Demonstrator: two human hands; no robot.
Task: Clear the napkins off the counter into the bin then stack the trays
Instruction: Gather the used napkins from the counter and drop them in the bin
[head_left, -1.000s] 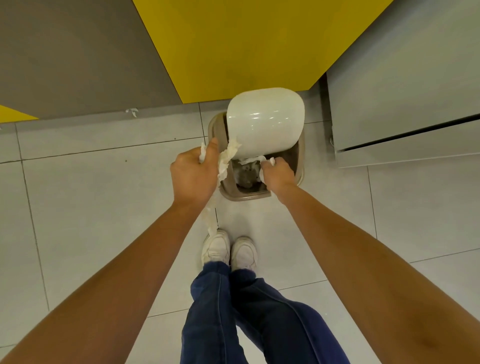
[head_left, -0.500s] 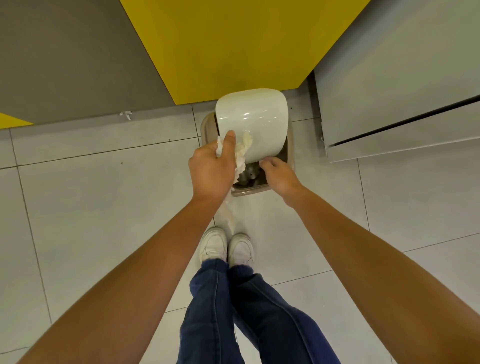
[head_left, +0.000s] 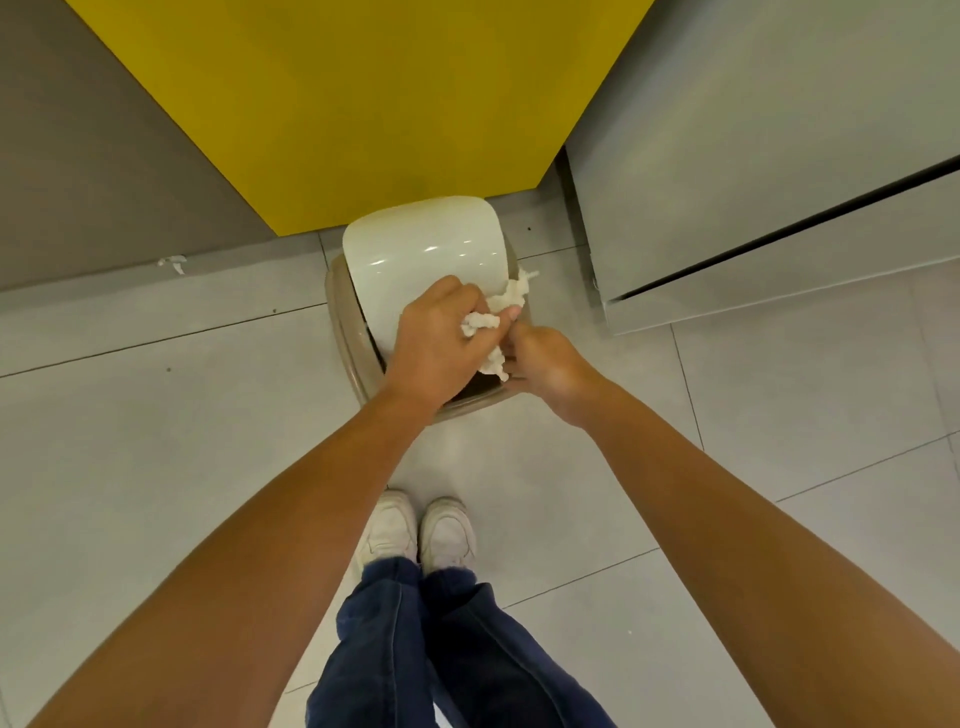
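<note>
Both hands at the bin, napkins over its mouth.

Left hand (head_left: 436, 338) held a crumpled wad of napkins (head_left: 497, 305) right above the open mouth of the bin (head_left: 337, 312). Its grip was curled tight round the wad; one end stuck out toward the bin's right rim and a strip hung down into the opening. Right hand (head_left: 548, 364) sat at the bin's front right rim, touching that strip. Its fingers were curled under, but I could not tell whether the grip pinched the strip or nothing. White lid (head_left: 421, 249) was tilted over the bin's back half. Bin stood on the floor (head_left: 156, 441) against a yellow panel (head_left: 337, 104), with a grey cabinet (head_left: 753, 156) to its right, white shoes (head_left: 447, 535) in front, and a paper scrap (head_left: 174, 264) well to its left.
</note>
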